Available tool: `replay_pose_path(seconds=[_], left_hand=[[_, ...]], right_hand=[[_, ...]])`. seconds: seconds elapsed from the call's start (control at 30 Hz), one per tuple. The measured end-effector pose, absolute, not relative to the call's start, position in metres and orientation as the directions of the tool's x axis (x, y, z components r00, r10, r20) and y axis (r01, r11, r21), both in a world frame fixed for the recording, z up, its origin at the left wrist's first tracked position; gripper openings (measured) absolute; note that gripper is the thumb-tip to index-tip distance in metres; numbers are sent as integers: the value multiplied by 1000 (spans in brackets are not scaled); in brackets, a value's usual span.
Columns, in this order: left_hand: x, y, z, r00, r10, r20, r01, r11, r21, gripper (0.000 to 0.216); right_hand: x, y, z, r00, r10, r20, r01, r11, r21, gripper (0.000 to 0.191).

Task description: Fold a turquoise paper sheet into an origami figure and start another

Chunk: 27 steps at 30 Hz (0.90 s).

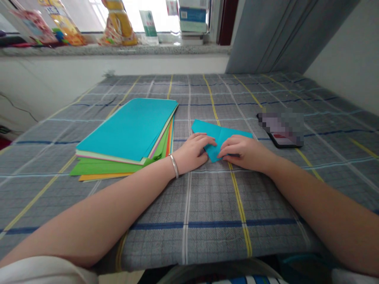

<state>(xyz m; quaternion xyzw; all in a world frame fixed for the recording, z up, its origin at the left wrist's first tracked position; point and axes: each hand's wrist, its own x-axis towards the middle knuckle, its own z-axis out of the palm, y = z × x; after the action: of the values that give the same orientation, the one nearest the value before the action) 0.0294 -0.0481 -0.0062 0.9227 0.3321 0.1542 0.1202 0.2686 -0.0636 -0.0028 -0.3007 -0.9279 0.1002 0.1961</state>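
A folded sheet of blue paper (220, 132) lies on the checked cloth, a crease running through its middle and its lower end coming to a point. My left hand (195, 152) grips its left side, fingers curled over the paper and thumb near the lower edge. On the other side, my right hand (244, 152) pinches the paper close to the lower point, fingers bent together. The fingertips of both hands are near each other, and they partly cover the paper. A silver bangle (174, 165) circles my left wrist.
A stack of coloured paper (133, 126), blue on top, lies to the left beside my forearm. A phone (282, 130), partly blurred, rests at the right. The checked cloth (213, 205) covers the table. Snack bags (63, 23) and boxes (192, 19) stand on the windowsill.
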Motion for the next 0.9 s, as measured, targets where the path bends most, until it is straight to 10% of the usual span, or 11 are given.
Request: replay_pose_path(seconds=[0.4,0.9], left_hand=[[20,-46,2,951,245,190,238,-970,59,28],[11,-40,5,941,250,228,167,-929,329,27]], right_hand=[[266,-69,0,-782,558,278,531,830,-171,18],[267,-68,-1,-774,559,298,519,829,-206,18]])
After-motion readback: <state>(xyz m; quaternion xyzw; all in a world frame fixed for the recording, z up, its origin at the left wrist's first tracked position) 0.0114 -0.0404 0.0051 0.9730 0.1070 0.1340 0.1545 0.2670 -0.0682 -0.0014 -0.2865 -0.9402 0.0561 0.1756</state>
